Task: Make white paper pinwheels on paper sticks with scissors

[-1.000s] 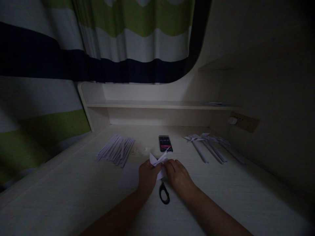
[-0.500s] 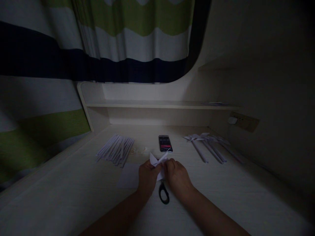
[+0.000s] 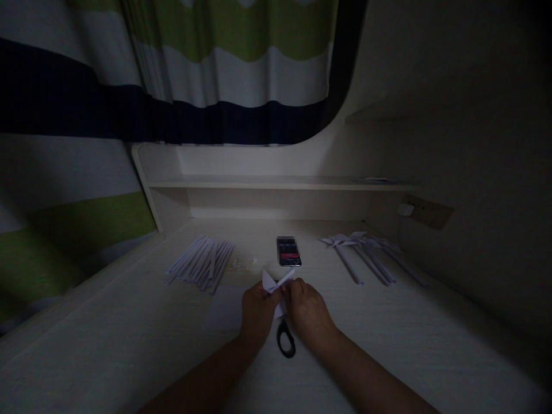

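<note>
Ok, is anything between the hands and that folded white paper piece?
Nothing visible. The left hand and right hand both already pinch the folded paper piece directly, above the scissors on the desk.

Home desk nook — striped curtain (image 3: 241, 75)

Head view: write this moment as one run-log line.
left hand: holds folded paper | right hand: holds same paper | scissors: on desk, beneath hands | phone: behind

No legible txt anywhere; phone (image 3: 288, 252) screen blurred, unreadable.
</note>
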Tool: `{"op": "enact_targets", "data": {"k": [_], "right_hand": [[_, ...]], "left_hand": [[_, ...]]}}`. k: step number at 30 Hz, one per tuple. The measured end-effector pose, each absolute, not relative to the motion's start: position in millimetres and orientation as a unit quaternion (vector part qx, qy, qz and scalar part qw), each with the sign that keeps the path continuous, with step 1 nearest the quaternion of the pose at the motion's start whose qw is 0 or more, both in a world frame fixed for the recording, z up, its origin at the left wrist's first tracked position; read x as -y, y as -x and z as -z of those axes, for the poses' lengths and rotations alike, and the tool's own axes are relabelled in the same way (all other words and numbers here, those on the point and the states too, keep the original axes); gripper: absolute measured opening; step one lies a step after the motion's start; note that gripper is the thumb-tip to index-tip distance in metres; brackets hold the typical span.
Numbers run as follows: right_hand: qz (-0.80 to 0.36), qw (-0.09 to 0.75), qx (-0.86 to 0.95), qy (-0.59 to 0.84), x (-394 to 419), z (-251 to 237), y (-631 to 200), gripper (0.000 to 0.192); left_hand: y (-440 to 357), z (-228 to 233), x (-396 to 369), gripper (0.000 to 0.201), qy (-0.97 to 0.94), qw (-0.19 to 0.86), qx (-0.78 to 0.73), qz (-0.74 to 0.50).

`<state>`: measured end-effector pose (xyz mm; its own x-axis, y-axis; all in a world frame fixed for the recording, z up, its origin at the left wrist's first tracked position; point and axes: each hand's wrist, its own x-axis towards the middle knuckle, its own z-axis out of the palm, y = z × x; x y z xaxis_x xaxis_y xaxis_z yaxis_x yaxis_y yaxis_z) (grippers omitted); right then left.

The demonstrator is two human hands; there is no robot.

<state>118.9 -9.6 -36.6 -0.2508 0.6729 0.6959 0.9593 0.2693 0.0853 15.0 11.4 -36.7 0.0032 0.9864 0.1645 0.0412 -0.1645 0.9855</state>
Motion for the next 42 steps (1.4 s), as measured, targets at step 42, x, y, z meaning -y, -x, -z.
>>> {"op": "enact_targets", "data": {"k": [42], "right_hand": [[0.222, 0.254, 0.743, 0.578, 16, 25, -118, 0.008]], "left_hand": [[-18, 46, -12, 0.011, -0.547, 0.465, -0.463, -0.520]]}}
